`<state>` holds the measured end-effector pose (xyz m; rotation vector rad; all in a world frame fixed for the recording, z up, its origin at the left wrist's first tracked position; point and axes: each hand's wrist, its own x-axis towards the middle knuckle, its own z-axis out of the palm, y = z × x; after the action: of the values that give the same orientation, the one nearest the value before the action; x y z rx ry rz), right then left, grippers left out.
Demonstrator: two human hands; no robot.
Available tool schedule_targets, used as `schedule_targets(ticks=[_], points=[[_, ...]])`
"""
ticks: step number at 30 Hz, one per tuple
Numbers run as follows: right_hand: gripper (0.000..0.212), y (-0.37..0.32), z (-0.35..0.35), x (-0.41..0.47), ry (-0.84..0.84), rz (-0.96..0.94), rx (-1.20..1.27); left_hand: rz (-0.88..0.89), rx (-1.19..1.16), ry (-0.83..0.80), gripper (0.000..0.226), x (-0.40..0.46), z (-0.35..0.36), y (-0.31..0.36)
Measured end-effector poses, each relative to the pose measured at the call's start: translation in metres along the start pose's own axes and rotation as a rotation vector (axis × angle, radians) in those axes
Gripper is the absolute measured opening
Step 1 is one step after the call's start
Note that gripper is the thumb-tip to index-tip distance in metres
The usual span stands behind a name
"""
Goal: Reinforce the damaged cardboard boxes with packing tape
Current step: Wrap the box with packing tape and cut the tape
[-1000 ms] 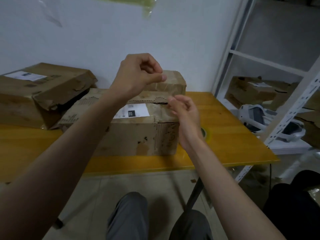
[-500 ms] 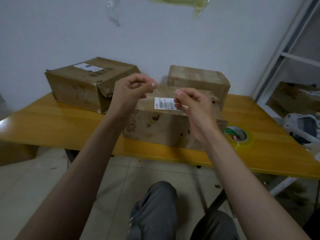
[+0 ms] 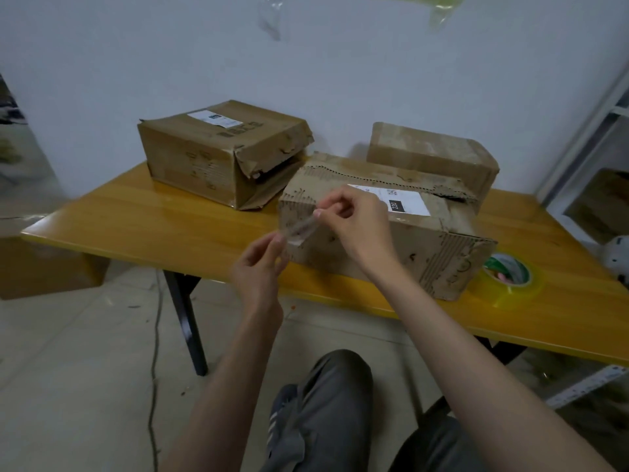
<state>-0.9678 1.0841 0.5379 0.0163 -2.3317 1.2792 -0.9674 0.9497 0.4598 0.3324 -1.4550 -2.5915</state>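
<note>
Both bare forearms are reaching forward from the bottom of the view toward the near edge of the bench (image 3: 143, 226), the left one rising steeply and the right one angling in from the lower right. The left hand (image 3: 258, 267) is hovering just in front of that edge, its thumb and fingers closing in a pinching grip on the lower end of a strip of clear tape (image 3: 301, 229). The right hand (image 3: 354, 223) is sitting higher, over the bench, wrist bent downward, its fingertips (image 3: 318, 213) pinching the strip's upper end.
</note>
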Motion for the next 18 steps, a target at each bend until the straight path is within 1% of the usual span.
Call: schedule_targets(ticks=[4, 7, 9, 12, 18], points=[[0.022, 0.003, 0.015, 0.0, -0.011, -0.081, -0.154, -0.106, -0.13, 0.153, 0.013, -0.002, 0.005, -0.02], [0.018, 0.001, 0.021, -0.001, -0.053, -0.174, -0.317, -0.14, -0.194, 0.241, 0.017, -0.001, 0.014, -0.032], [0.013, -0.002, 0.023, -0.001, -0.056, -0.259, -0.419, -0.137, -0.197, 0.296, 0.015, 0.001, 0.02, -0.036], [0.01, -0.005, 0.026, 0.002, -0.053, -0.357, -0.562, -0.153, -0.206, 0.324, 0.015, 0.002, 0.027, -0.038], [0.01, -0.001, 0.034, 0.002, -0.016, -0.392, -0.659, -0.228, -0.233, 0.315, 0.02, 0.008, 0.033, -0.036]])
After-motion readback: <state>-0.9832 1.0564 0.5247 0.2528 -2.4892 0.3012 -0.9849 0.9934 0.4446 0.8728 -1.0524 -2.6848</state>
